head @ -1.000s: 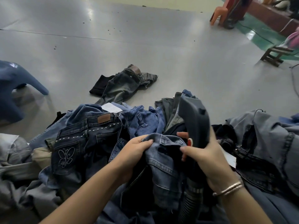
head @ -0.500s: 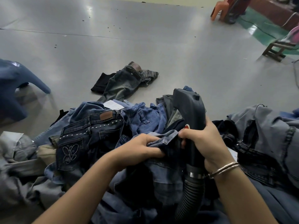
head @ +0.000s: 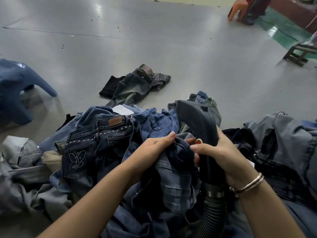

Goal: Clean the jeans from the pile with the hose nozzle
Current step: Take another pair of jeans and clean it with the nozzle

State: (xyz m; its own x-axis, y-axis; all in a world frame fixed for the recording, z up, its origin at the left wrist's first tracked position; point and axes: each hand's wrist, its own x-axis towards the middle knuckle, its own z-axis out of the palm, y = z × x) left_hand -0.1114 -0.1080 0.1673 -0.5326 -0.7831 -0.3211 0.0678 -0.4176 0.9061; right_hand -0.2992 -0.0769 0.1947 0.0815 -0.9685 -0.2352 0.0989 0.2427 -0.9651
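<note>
A pile of jeans point(head: 103, 140) spreads across the lower half of the head view. My left hand point(head: 151, 148) grips a bunched fold of a blue pair of jeans point(head: 176, 179) at the middle of the pile. My right hand point(head: 221, 155) is wrapped round the dark grey hose nozzle point(head: 197, 121), which points up and away, with a red button near my thumb. Its ribbed black hose point(head: 212, 213) runs down toward me. The two hands sit close together, and the bunched denim between them lies against the nozzle's handle.
A separate grey-green pair of jeans point(head: 135, 85) lies on the grey floor point(head: 171, 48) beyond the pile. A blue plastic stool point(head: 15, 86) stands at the left. An orange chair point(head: 238, 9) and a low wooden stool point(head: 298, 54) are far right. More denim point(head: 288, 138) is heaped at my right.
My left hand has bunched the blue jeans tighter and drawn them up against the nozzle. My right hand's grip on the nozzle has shifted slightly; the nozzle has tilted a little.
</note>
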